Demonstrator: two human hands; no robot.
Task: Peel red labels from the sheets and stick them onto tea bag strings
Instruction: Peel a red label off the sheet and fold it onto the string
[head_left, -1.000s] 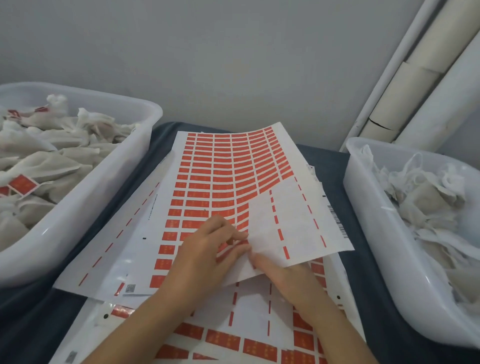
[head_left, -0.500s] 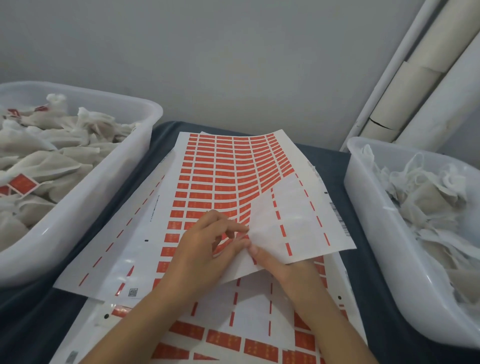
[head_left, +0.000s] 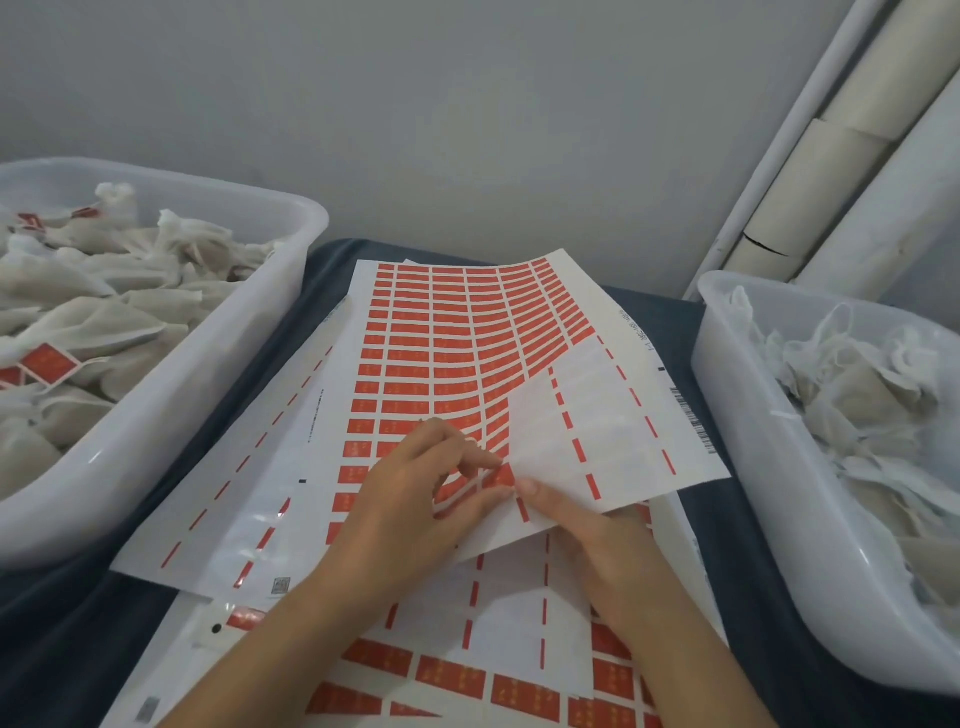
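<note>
A sheet of red labels (head_left: 441, 353) lies curled in the middle, on top of other partly used sheets (head_left: 509, 613). My left hand (head_left: 410, 509) rests on the top sheet, and its thumb and forefinger pinch a red label (head_left: 503, 475) at the edge of the bare peeled area. My right hand (head_left: 602, 551) reaches under the sheet's near edge. Its thumb presses on top, so it holds the sheet lifted. Tea bags with red labels (head_left: 47, 364) fill the left tub, and plain tea bags (head_left: 857, 405) fill the right tub. Their strings are tangled.
The left white tub (head_left: 171, 415) and the right white tub (head_left: 779, 519) flank the sheets on a dark blue cloth (head_left: 691, 322). White pipes and a cardboard tube (head_left: 831, 156) lean against the grey wall at the back right.
Both hands have crept slightly away from me and to the right along the sheet. The sheet's right side has lifted and shifted a little. The left fingers stay on the same label.
</note>
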